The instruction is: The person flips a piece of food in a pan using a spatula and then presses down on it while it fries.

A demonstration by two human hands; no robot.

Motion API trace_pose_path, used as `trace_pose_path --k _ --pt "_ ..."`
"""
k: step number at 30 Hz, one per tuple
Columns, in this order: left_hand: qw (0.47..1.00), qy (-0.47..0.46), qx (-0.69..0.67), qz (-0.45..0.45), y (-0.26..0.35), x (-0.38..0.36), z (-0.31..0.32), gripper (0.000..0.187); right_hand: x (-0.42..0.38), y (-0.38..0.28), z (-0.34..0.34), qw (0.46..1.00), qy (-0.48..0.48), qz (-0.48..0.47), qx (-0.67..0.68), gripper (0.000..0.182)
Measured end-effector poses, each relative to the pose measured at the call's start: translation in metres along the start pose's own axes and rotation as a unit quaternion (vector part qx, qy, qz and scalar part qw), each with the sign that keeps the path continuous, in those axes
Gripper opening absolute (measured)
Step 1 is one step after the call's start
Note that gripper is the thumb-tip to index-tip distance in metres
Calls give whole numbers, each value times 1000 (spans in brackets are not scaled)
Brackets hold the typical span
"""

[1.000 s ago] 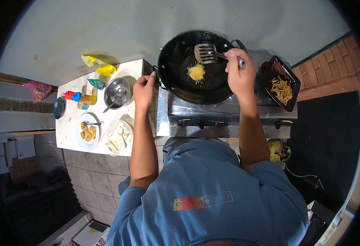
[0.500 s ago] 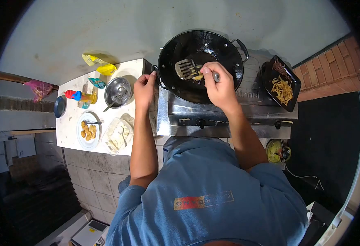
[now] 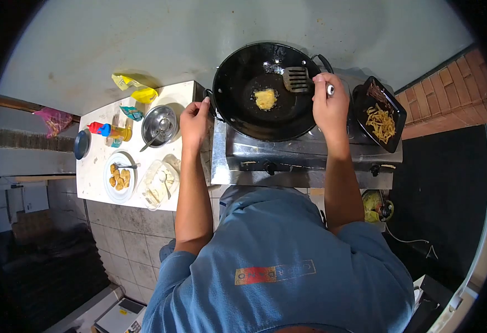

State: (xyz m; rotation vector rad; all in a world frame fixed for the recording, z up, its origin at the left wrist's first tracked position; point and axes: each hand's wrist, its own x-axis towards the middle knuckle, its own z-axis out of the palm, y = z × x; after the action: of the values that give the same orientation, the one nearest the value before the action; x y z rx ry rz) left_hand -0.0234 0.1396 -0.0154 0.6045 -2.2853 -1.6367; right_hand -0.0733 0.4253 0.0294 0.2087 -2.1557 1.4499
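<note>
A black wok [image 3: 243, 119] stands on the steel gas stove [image 3: 304, 152], with a small yellow piece of frying food [image 3: 265, 99] near the middle of its base. My right hand [image 3: 331, 108] is closed round the handle of a slotted spatula [image 3: 296, 80]. The spatula's blade hangs over the wok's right side, apart from the food. At the wok's left side, my left hand [image 3: 195, 123] pinches the loop handle [image 3: 210, 99] between thumb and fingers.
A black dish [image 3: 394, 141] with fries [image 3: 380, 123] lies right of the wok. On the white table [image 3: 96, 186] to the left are a steel bowl [image 3: 159, 126] with a spoon, a plate [image 3: 110, 186] of browned pieces, a plastic tub [image 3: 159, 186] and sauce bottles [image 3: 116, 132].
My right hand has moved right with the spatula, away from the yellow piece, which now shows fully on the wok's base. My left hand stays at the handle.
</note>
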Motion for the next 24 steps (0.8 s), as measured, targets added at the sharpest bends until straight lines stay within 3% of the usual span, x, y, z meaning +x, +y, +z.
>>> trace_pose_path --k 4,9,11,18,20,24 --pt "1000 0 -11 -1 0 -1 1 33 1 7 7 999 -20 -2 -41 16" --pt "1000 2 3 -2 3 -1 0 33 -1 -16 6 996 -22 37 75 17" --pt "1000 4 2 -5 4 -2 0 33 0 -20 5 997 -27 -27 72 17" --pt "1000 3 20 -2 0 0 0 34 1 -1 6 996 -21 -70 -44 15" --pt "1000 1 18 0 -1 0 -1 34 2 1 8 998 -54 33 22 15" --pt "1000 -1 4 -2 0 0 0 34 3 -15 5 989 -62 85 104 16"
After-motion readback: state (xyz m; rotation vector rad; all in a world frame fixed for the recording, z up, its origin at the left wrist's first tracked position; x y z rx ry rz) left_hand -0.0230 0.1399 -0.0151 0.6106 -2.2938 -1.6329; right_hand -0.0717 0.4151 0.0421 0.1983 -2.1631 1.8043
